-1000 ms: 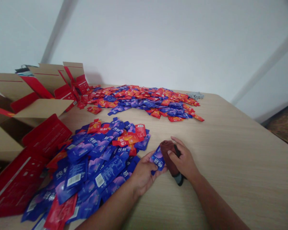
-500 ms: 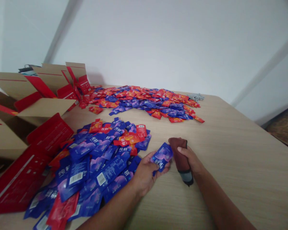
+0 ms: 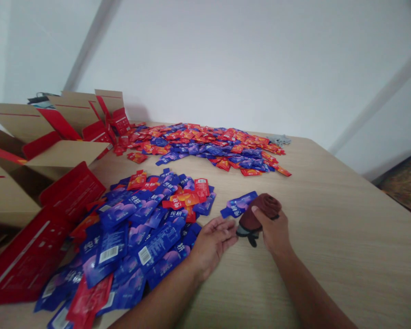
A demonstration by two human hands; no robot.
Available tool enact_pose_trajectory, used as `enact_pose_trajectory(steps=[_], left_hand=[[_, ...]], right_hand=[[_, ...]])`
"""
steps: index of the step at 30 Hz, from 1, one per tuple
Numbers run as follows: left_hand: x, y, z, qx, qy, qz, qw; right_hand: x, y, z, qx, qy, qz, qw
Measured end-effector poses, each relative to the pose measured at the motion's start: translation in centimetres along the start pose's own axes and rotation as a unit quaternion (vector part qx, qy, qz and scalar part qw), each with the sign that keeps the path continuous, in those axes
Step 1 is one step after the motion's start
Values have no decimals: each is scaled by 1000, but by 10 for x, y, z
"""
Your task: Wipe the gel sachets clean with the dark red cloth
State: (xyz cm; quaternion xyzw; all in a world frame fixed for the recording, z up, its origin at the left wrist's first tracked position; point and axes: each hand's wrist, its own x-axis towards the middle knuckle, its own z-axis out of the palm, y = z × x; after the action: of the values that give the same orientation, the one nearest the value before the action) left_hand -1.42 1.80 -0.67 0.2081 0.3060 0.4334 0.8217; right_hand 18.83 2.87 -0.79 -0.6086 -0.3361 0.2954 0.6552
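Observation:
My right hand (image 3: 276, 230) grips a rolled brown cloth (image 3: 269, 205) with a grey and black end, its spiral roll facing up and away from me. A blue-purple sachet (image 3: 239, 204) lies against the roll's left side, its right end partly covered; whether it rests on the table or is pinched with the roll I cannot tell. Just below the sachet, my left hand (image 3: 214, 244) is open and empty, fingers stretched toward the roll's grey end. Left of that hand spreads a near pile of blue and red sachets (image 3: 140, 237).
Open cardboard boxes (image 3: 65, 153) with red flaps stand along the left side. Toward the wall runs a long heap of red and blue sachets (image 3: 205, 137). A crumpled grey item (image 3: 280, 139) lies at that heap's right end, on the wooden table (image 3: 356, 228).
The left hand has let go of the blue sachet, which now lies farther up beside the roll. My right hand has turned the cloth roll, swinging its grey end toward the left hand.

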Motion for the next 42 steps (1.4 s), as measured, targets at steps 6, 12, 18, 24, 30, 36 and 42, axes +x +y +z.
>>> enact_pose_trajectory(steps=[6, 12, 18, 24, 30, 36, 42], left_hand=[[2, 5, -2, -66, -6, -43, 997], [3, 7, 1, -123, -2, -34, 992], [6, 4, -2, -64, 17, 7, 998], [2, 3, -1, -50, 19, -8, 999], [2, 4, 2, -64, 14, 1, 998], [2, 5, 4, -35, -12, 21, 999], [-3, 6, 3, 4, -75, -16, 997]], right_hand=[[-7, -11, -9, -168, -6, -232, 958], [-33, -39, 7, -242, -440, -341, 794], [-34, -27, 0, -182, -430, -275, 841], [-7, 1, -8, 26, -182, -59, 981], [-9, -6, -3, 56, -254, 69, 963], [-42, -6, 16, -137, -308, -185, 923], [-22, 1, 10, -218, -223, -229, 922]])
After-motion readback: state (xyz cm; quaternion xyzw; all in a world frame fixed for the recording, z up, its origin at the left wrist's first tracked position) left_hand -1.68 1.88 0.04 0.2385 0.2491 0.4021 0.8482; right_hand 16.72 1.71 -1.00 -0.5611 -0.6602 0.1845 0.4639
